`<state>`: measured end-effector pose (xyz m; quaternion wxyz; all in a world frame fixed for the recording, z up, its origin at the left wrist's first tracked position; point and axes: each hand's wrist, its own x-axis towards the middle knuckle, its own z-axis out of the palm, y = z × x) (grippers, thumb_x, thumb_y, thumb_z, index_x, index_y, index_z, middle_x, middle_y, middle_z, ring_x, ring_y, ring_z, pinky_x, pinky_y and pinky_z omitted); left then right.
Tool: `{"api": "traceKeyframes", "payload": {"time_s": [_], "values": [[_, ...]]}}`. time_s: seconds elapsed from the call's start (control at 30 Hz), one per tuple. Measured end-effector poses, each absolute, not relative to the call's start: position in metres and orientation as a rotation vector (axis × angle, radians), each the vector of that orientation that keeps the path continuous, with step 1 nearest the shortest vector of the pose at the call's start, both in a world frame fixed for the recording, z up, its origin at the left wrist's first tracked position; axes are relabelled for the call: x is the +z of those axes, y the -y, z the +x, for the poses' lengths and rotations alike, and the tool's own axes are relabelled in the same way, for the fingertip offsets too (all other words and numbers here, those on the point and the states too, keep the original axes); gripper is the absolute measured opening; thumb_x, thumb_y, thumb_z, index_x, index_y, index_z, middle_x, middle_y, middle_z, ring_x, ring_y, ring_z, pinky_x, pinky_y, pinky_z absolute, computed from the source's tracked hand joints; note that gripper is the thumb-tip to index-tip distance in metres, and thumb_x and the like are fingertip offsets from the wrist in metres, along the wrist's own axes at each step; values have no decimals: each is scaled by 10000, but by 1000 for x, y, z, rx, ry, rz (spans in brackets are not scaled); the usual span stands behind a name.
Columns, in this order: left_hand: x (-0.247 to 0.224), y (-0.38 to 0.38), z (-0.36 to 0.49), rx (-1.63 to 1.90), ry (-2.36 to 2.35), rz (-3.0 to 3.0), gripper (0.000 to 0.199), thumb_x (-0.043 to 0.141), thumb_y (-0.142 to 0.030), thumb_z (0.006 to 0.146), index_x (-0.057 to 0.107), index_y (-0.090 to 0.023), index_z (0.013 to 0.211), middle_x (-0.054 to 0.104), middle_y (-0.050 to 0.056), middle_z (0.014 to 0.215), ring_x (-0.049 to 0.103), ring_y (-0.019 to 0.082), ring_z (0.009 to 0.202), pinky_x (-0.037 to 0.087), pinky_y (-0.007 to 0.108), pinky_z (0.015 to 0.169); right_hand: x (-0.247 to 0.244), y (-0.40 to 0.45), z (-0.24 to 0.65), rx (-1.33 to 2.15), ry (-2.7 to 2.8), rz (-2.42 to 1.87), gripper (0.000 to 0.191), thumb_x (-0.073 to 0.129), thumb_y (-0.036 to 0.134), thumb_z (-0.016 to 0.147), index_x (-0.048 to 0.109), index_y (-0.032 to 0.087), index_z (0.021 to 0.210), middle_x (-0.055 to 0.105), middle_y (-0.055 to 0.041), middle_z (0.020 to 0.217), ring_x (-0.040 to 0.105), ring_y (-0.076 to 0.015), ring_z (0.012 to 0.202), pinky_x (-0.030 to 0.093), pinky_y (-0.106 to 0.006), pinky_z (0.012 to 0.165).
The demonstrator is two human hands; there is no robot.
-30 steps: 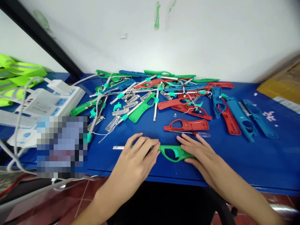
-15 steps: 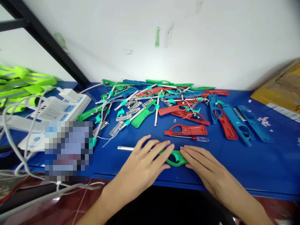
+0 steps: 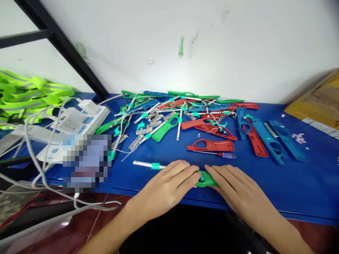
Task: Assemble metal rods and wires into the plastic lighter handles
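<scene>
I find the left hand (image 3: 174, 183) bent over the middle of the green lighter (image 3: 208, 180), its fingers together and closed on it. The right hand (image 3: 235, 185) is closed on the handle end; how hard either presses I cannot tell. The lighter lies crosswise on the worktop (image 3: 304, 201), between and beneath both hands. I judge its body light and stiff, of thin plastic, liable to crack at the trigger loop if squeezed there. The metal tube (image 3: 141, 164), extending left of the left hand with its teal collar (image 3: 155, 166), looks smooth and likely slippery. I recommend holding by the flat sides of the handle, steadying at the collar. Just beyond the hands lie a screwdriver (image 3: 226, 155) and, behind it, a red half shell (image 3: 219, 145). Farther off is a heap of parts, including a green half shell (image 3: 164, 129).
</scene>
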<state>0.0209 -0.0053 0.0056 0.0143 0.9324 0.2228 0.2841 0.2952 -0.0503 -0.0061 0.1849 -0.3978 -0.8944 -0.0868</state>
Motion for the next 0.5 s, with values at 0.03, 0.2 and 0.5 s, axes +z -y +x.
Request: {"api": "traceKeyframes", "payload": {"time_s": [0.03, 0.2, 0.5], "values": [[8, 6, 22, 878, -708, 2908, 283, 491, -105, 1149, 706, -77, 1331, 806, 131, 1331, 746, 272, 1219, 615, 446, 1116, -4, 51, 295, -314, 2529, -1099, 459, 462, 141, 1128, 565, 96, 1573, 817, -146, 1264, 781, -300, 1059, 650, -471, 917], [19, 13, 31, 709, -826, 2918, 471, 454, -382, 1198, 602, -31, 1475, 797, 168, 1310, 760, 289, 1160, 627, 446, 1009, 15, 46, 283, -505, 2575, -924, 450, 363, 36, 1069, 660, 54, 1408, 845, -150, 1155, 782, -276, 962, 630, -413, 844], [13, 14, 30, 454, -887, 3145, 508, 478, -342, 1194, 493, -24, 1590, 764, 144, 1224, 733, 281, 1093, 516, 428, 993, 17, 41, 281, 288, 2445, -1131, 451, 630, 370, 1103, 582, 227, 1528, 816, -109, 1241, 804, -270, 1061, 682, -395, 891]]}}
